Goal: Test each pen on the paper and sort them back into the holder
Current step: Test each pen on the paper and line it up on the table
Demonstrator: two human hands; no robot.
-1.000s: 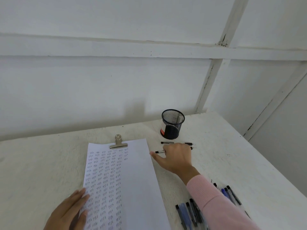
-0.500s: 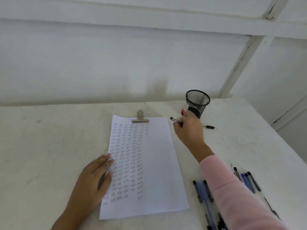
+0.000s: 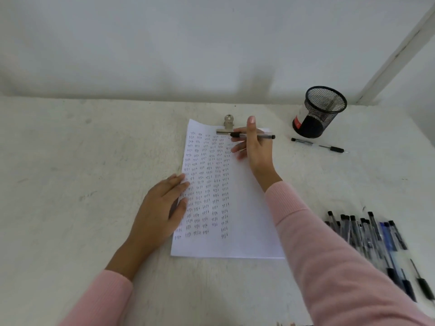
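Note:
My right hand (image 3: 255, 149) holds a clear pen with a black grip (image 3: 264, 136) crosswise over the top right of the white paper (image 3: 244, 208). The sheet carries rows of small test marks. Flat on the sheet's left edge rests my left hand (image 3: 162, 208), its fingers straight. The black mesh holder (image 3: 317, 111) stands at the back right. A single pen (image 3: 317, 145) lies on the table just in front of it. Several black and blue pens (image 3: 372, 236) lie in a pile at the right.
A metal clip (image 3: 227, 125) pins the top of the paper. The white table (image 3: 82, 172) meets a white wall at the back, with a white post at the far right behind the holder.
My right hand lifted one pen from beside the holder and brought it left over the top of the paper. The camera tilted down. My left hand stayed on the sheet.

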